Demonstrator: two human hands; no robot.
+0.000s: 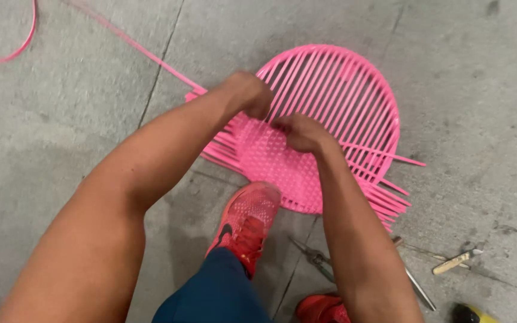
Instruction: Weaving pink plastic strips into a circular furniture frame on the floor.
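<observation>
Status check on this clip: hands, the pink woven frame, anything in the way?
Left hand and right hand both pinching pink strands. Round pink frame flat on floor, half woven. Red shoe on its edge; pliers lie apart.

Both hands work on a round pink frame [354, 90] strung with plastic cords, lying on the grey concrete floor [79, 119]. The left hand [249, 93] and right hand [303, 133] pinch strands at the woven patch's edge. A red shoe [248, 218] rests beside the rim; pliers [315, 258] lie nearby.
</observation>
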